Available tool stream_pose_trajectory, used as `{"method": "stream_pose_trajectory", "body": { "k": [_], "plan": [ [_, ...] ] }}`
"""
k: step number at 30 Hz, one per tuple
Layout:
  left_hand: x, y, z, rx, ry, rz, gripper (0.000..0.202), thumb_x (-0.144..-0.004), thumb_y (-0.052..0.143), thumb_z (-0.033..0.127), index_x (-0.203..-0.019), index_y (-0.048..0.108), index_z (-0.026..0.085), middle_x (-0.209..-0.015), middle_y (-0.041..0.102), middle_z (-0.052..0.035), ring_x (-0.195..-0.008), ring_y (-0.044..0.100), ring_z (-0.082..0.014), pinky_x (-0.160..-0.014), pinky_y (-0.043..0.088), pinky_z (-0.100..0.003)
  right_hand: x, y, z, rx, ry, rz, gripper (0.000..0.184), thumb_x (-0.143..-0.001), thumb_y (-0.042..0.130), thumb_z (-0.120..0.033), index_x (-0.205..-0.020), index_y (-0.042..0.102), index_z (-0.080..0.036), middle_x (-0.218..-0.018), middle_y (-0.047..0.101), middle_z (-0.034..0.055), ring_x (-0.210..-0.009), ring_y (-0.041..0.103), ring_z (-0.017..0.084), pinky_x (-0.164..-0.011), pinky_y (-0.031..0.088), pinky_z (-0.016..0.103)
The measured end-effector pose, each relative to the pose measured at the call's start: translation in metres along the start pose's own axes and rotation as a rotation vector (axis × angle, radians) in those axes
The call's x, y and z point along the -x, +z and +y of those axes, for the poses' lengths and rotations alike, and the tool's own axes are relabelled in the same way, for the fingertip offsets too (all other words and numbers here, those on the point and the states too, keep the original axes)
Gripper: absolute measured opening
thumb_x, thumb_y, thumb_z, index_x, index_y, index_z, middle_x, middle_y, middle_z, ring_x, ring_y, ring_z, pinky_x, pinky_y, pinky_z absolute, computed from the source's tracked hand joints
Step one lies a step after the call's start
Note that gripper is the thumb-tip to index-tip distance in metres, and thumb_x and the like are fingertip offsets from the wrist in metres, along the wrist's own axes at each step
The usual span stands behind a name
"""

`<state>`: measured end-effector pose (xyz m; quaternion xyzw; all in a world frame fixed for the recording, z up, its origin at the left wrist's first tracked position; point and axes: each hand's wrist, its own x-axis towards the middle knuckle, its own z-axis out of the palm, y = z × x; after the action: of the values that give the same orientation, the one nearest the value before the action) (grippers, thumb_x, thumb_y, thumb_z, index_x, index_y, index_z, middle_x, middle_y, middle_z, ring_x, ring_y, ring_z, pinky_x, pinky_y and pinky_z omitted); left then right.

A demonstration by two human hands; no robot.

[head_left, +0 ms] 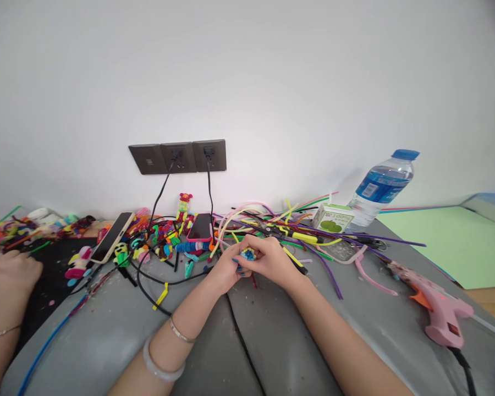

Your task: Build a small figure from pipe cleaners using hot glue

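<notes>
My left hand [227, 268] and my right hand [272, 259] meet over the middle of the table. Between their fingertips is a small blue-and-yellow fuzzy piece [248, 254], which looks like twisted pipe cleaner. Both hands are closed around it, and the fingers cover part of it. Just behind them lies a loose heap of pipe cleaners [247, 212] in many colours. Yellow-and-black handled pliers [307, 236] rest in that heap, to the right of my hands.
A pink glue gun [443, 313] lies at right, near green paper [445, 242]. A water bottle [381, 190] and small carton [333, 218] stand by the wall. Phones [113, 236], small fuzzy figures [121, 254] and black cables [239, 330] lie around. Another person's hand [14, 275] is at left.
</notes>
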<state>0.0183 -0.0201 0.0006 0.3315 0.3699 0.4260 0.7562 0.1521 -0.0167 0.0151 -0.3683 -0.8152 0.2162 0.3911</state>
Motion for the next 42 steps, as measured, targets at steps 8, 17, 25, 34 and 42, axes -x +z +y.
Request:
{"method": "stream_pose_trajectory", "body": {
  "k": [8, 17, 25, 34, 42],
  "plan": [
    [-0.001, -0.001, 0.000, -0.039, 0.007, -0.003, 0.035, -0.070, 0.073, 0.038, -0.063, 0.045, 0.018, -0.051, 0.036, 0.0081, -0.041, 0.027, -0.0035, -0.041, 0.024, -0.018, -0.001, 0.000, -0.003, -0.028, 0.055, 0.003, 0.023, -0.081, 0.065, -0.029, -0.072, 0.045, -0.023, -0.050, 0.031, -0.0102, -0.045, 0.031, 0.009, -0.049, 0.023, 0.022],
    [0.000, -0.001, 0.000, -0.044, 0.022, -0.010, 0.031, -0.076, 0.067, 0.035, -0.064, 0.044, 0.019, -0.046, 0.029, 0.0096, -0.039, 0.022, -0.0038, -0.041, 0.020, -0.019, -0.001, -0.001, 0.002, -0.076, 0.081, -0.022, 0.015, -0.081, 0.065, -0.030, -0.087, 0.053, -0.022, -0.061, 0.045, -0.0064, -0.051, 0.039, 0.010, -0.050, 0.028, 0.022],
    [-0.004, 0.001, 0.004, 0.084, 0.152, 0.182, 0.032, -0.068, 0.074, 0.041, -0.078, 0.055, 0.018, -0.063, 0.050, 0.0055, -0.050, 0.044, -0.0066, -0.045, 0.033, -0.020, -0.003, -0.006, -0.001, -0.052, 0.074, 0.056, 0.015, -0.083, 0.060, -0.023, -0.097, 0.055, -0.021, -0.072, 0.056, -0.0021, -0.059, 0.048, 0.013, -0.058, 0.036, 0.024],
    [-0.001, 0.004, 0.010, 0.187, 0.202, 0.152, 0.029, -0.085, 0.058, 0.043, -0.096, 0.065, 0.017, -0.090, 0.066, -0.0048, -0.075, 0.063, -0.0153, -0.063, 0.052, -0.027, -0.004, -0.003, 0.006, -0.126, 0.123, 0.218, 0.014, -0.083, 0.055, -0.019, -0.097, 0.053, -0.022, -0.083, 0.057, 0.0009, -0.065, 0.048, 0.014, -0.058, 0.037, 0.025],
    [0.002, 0.001, 0.015, 0.303, 0.194, 0.021, 0.046, -0.092, 0.043, 0.052, -0.110, 0.068, 0.018, -0.110, 0.067, -0.0104, -0.097, 0.063, -0.0231, -0.079, 0.052, -0.034, -0.009, -0.004, 0.012, -0.547, 0.186, 0.396, 0.021, -0.090, 0.056, -0.041, -0.085, 0.047, -0.022, -0.073, 0.048, -0.0024, -0.060, 0.044, 0.012, -0.056, 0.038, 0.025]
  ]
}}
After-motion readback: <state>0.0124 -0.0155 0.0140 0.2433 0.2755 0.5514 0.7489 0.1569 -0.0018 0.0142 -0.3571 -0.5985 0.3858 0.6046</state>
